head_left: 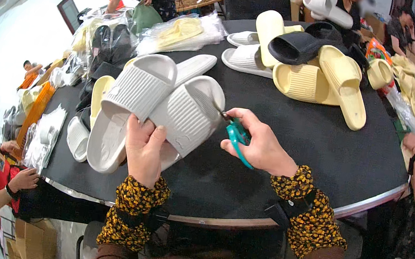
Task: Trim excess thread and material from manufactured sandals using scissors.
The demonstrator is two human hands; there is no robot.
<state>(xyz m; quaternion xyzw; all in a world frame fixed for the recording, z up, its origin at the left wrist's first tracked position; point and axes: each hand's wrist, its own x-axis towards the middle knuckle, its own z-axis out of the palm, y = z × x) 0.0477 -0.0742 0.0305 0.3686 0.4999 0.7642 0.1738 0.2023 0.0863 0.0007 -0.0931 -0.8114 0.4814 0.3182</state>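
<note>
A pair of light grey ribbed slide slippers [187, 118] is held over the black tabletop, side by side with the straps facing up. My left hand [144, 146] is closed on them at the near edges of the straps, thumb on top. In my right hand [265, 147] is a pair of small nippers [239, 137] with teal handles, gripped between thumb and fingers. Their dark jaws touch or nearly touch the right rim of the right slipper's strap; I cannot tell whether they are closed on anything.
Yellow, black and grey slides [308, 83] are piled at the back right. At the back left lie plastic-bagged slippers [179, 34]. A small grey slide [77, 139] and clear bags [46, 132] rest at the left. Several people sit or stand around the black table [284, 197].
</note>
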